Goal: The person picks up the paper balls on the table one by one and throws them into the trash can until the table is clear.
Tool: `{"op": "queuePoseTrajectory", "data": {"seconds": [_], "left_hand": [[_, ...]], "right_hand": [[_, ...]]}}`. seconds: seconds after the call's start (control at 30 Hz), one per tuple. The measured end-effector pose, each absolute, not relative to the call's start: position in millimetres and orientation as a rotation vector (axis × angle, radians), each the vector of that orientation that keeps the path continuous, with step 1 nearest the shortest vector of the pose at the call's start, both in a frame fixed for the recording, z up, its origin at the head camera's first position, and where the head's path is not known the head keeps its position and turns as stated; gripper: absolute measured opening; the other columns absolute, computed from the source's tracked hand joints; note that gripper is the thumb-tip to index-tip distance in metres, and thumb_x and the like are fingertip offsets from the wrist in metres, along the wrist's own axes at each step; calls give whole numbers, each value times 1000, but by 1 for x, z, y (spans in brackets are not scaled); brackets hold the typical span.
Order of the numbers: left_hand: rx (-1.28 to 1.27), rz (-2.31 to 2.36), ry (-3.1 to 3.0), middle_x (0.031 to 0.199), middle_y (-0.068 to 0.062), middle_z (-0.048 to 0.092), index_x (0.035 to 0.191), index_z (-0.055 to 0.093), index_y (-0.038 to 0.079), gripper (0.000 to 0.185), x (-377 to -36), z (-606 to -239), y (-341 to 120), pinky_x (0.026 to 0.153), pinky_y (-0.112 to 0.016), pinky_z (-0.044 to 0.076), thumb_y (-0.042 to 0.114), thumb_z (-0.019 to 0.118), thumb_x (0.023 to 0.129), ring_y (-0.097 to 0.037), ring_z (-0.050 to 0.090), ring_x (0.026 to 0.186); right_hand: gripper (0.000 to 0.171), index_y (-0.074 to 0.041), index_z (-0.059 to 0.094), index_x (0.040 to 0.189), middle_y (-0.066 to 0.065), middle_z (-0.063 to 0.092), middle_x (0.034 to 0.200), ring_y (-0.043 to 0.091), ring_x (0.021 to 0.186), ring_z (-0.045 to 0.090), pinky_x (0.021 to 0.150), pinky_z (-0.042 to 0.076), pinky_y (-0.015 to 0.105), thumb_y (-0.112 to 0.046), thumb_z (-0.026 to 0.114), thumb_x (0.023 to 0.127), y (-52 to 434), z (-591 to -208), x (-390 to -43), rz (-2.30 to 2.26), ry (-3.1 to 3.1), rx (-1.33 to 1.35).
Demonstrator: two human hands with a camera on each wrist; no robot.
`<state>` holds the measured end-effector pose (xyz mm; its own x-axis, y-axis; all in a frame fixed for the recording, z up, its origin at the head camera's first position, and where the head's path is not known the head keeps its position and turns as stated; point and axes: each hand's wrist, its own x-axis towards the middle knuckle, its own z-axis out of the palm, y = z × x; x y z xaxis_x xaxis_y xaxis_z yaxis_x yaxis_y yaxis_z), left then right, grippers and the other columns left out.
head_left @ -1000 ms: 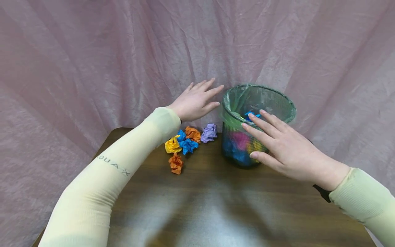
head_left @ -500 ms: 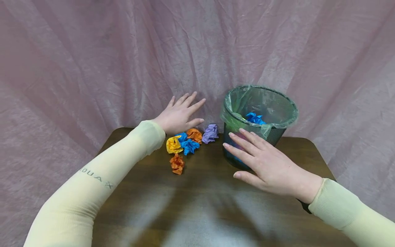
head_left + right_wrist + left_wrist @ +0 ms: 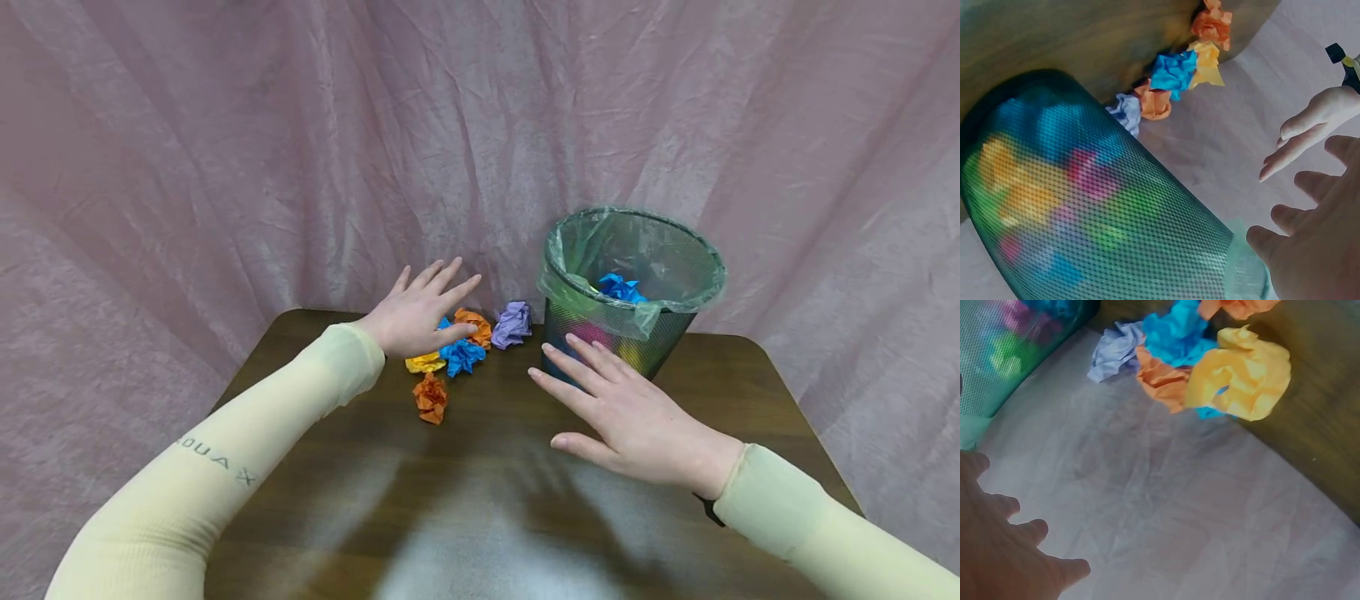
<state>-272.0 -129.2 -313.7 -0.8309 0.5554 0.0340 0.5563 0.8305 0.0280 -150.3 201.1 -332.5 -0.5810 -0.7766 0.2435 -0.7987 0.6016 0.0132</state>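
My left hand [image 3: 412, 318] hovers over the back of the table with fingers spread, overlapping a loose group of crumpled paper balls in the head view. The group has a yellow ball [image 3: 1244, 375], blue ones [image 3: 462, 357], an orange one [image 3: 474, 327] and a lilac one [image 3: 513, 325]. Another orange ball [image 3: 431, 398] lies nearer the front. My right hand [image 3: 637, 421], fingers straight and apart, is held in front of a mesh wastebasket [image 3: 675, 337]. Inside the basket are several crumpled balls, with a blue one [image 3: 622, 287] on top. Both hands hold nothing.
A green-tinted plastic liner [image 3: 558, 250] folds over the wastebasket's rim. The brown wooden table [image 3: 330, 500] has a pinkish curtain [image 3: 375, 150] hanging right behind it. The basket stands at the table's back right.
My left hand has come down and left from beside the basket to over the paper balls. My right hand has drawn back leftward and down, away from the basket's rim.
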Motion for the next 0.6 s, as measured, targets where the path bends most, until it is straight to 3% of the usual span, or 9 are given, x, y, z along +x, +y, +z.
{"op": "queuePoseTrajectory", "data": {"seconds": [0.6], "left_hand": [[-952,-62,-3044,172,-3,-3,165,14,35,82,-255,-367,-139,119,-66,5,73,41,98,-31,2,157]], "right_hand": [[74,-28,26,164,3,20,170,33,156,9,121,19,56,-63,46,102,201,-376,-159,214,-2708,1241]]}}
